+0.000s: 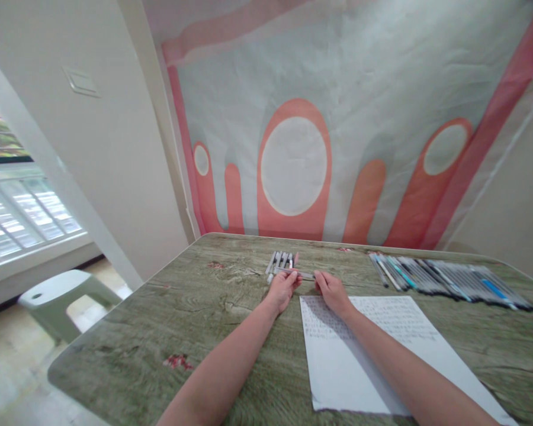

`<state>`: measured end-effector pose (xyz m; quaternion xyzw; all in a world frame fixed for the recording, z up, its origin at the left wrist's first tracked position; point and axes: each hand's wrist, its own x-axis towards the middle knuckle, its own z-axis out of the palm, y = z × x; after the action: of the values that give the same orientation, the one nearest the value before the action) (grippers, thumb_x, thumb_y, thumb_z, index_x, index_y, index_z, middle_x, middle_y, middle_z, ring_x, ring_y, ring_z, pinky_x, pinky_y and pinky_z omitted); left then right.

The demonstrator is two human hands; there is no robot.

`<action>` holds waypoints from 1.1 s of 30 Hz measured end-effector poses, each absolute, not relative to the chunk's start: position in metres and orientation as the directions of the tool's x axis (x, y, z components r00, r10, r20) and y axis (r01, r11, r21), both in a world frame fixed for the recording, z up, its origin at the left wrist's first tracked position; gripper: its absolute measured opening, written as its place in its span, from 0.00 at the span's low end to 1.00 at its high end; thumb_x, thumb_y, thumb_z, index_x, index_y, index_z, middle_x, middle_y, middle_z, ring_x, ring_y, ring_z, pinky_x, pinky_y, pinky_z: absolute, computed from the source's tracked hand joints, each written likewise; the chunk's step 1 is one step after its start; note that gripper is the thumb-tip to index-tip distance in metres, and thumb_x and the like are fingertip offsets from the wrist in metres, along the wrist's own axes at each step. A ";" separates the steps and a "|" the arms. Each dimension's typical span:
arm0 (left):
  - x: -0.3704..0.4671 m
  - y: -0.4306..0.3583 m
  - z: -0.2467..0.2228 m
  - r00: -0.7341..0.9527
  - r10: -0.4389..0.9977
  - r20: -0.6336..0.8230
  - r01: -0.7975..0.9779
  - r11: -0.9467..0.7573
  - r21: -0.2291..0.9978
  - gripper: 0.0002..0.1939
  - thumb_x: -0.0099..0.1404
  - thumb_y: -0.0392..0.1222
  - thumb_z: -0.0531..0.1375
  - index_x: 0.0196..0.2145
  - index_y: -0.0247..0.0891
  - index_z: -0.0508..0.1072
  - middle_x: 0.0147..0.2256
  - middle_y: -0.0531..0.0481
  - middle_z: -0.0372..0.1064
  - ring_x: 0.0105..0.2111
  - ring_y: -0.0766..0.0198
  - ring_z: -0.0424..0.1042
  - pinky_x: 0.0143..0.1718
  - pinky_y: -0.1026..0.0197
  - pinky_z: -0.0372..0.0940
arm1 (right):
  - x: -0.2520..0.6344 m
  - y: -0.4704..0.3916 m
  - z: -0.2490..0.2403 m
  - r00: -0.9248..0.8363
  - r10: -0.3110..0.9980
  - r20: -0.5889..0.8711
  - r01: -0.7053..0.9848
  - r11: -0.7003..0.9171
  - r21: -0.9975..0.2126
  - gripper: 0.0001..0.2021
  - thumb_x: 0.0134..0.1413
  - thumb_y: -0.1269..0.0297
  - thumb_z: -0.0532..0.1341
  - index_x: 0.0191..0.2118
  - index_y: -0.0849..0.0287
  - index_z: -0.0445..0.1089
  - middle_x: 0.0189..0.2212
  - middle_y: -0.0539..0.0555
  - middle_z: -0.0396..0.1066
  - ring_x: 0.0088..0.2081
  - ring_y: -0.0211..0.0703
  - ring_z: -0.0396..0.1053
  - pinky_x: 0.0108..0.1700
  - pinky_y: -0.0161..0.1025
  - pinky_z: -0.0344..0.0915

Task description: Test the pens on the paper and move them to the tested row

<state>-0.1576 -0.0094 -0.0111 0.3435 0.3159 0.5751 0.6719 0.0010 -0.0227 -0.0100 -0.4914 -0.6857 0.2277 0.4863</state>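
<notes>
A slim greyish pen is held level between my two hands, just above the table. My left hand pinches it toward the left side, fingers closed. My right hand grips its right end, thumb and fingers pressed together. Just behind my left hand lies a small group of pens or pen caps, too blurred to tell which; my hand partly hides it. Below my right hand and forearm is a white sheet of paper with handwritten lines across its upper part.
A long row of pens, mostly grey with some blue and teal, lies side by side at the table's right. The wood-grain table meets a patterned wall covering at the back. A pale green stool stands left of it.
</notes>
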 end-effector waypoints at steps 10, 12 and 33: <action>-0.158 -0.007 -0.012 0.119 0.992 -0.040 -0.571 0.101 0.814 0.10 0.53 0.37 0.62 0.33 0.32 0.68 0.27 0.51 0.68 0.27 0.73 0.67 0.33 0.69 0.63 | -0.001 -0.023 -0.005 -0.040 0.879 0.476 0.392 0.452 -0.801 0.14 0.53 0.54 0.50 0.33 0.59 0.63 0.24 0.51 0.67 0.26 0.40 0.63 0.29 0.35 0.58; -0.158 -0.008 -0.012 0.120 0.992 -0.037 -0.565 0.099 0.819 0.10 0.52 0.37 0.62 0.33 0.32 0.68 0.27 0.51 0.68 0.27 0.73 0.67 0.33 0.69 0.63 | -0.001 -0.023 -0.006 -0.051 0.874 0.484 0.430 0.457 -0.779 0.15 0.54 0.54 0.48 0.29 0.59 0.63 0.21 0.50 0.65 0.25 0.39 0.61 0.29 0.35 0.56; -0.157 -0.007 -0.012 0.103 0.994 -0.028 -0.588 0.083 0.805 0.09 0.52 0.36 0.62 0.33 0.32 0.68 0.27 0.51 0.69 0.27 0.73 0.67 0.33 0.69 0.63 | -0.001 -0.023 -0.007 -0.023 0.891 0.454 0.437 0.417 -0.797 0.17 0.55 0.53 0.45 0.28 0.58 0.63 0.22 0.50 0.65 0.25 0.40 0.62 0.29 0.35 0.57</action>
<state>-0.1567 -0.0075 -0.0123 0.3264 0.3112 0.5931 0.6670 -0.0008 -0.0232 -0.0066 -0.4896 -0.6780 0.2272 0.4990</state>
